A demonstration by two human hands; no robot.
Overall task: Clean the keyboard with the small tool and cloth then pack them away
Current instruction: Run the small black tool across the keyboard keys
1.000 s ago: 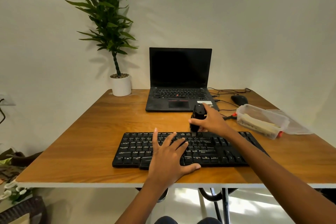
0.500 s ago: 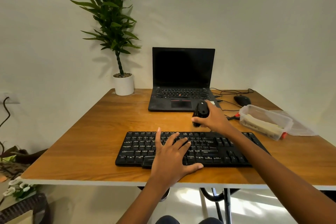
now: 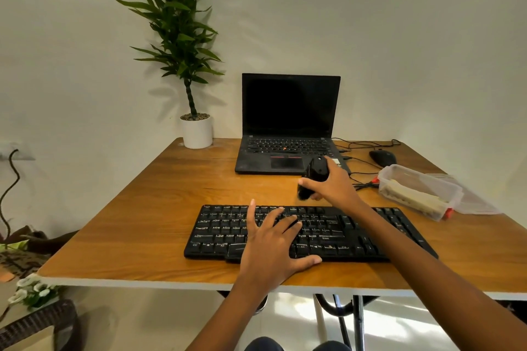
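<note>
A black keyboard (image 3: 342,234) lies across the front of the wooden desk (image 3: 142,222). My left hand (image 3: 273,242) rests flat on its middle keys with the fingers spread. My right hand (image 3: 333,185) grips a small black cleaning tool (image 3: 315,174) just behind the keyboard's back edge, lifted off the keys. A clear plastic container (image 3: 419,191) holding a pale folded cloth sits at the right, and its lid (image 3: 473,202) lies beside it.
An open black laptop (image 3: 288,128) stands behind the keyboard. A potted plant (image 3: 196,128) is at the back left corner. A black mouse (image 3: 382,157) and cables (image 3: 362,179) lie at the back right, near the container.
My right hand has lifted the black tool off the keyboard's top row and drawn it back toward the laptop. My left hand has stayed on the keys.
</note>
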